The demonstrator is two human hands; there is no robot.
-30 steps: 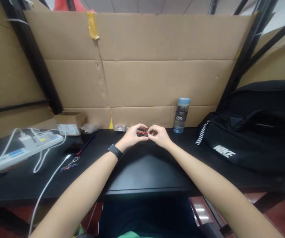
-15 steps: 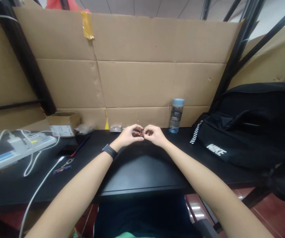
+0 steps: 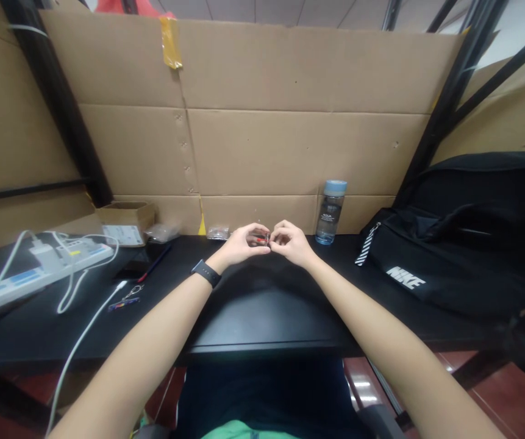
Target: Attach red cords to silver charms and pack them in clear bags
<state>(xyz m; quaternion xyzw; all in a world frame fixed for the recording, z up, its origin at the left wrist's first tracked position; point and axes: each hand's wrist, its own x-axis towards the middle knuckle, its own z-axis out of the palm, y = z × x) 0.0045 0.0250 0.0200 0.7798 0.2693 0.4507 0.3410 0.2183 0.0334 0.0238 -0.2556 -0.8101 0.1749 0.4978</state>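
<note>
Over the far middle of the black table, my left hand [image 3: 242,245] is closed, thumb and fingers curved around a small object [image 3: 261,241] with a red part and a clear or shiny edge. Its kind is too small to make out. My right hand [image 3: 291,245] meets it from the other side, thumb and index finger pinched together at the object's right edge. Whether the right fingertips hold a separate piece is hidden. A dark watch [image 3: 206,274] is on my left wrist. Behind the left hand lies a small clear plastic packet [image 3: 217,233].
A water bottle [image 3: 331,212] stands right of my hands, beside a black bag [image 3: 449,256]. On the left are a power strip [image 3: 38,277] with white cables, an open cardboard box [image 3: 126,223], a plastic bag [image 3: 161,232], a pen [image 3: 153,264] and a keychain [image 3: 125,300]. Cardboard [image 3: 299,152] walls the back.
The whole view has shifted slightly, so things appear a little further right. My right hand's fingers are raised and spread somewhat more; both hands stay together at the small object.
</note>
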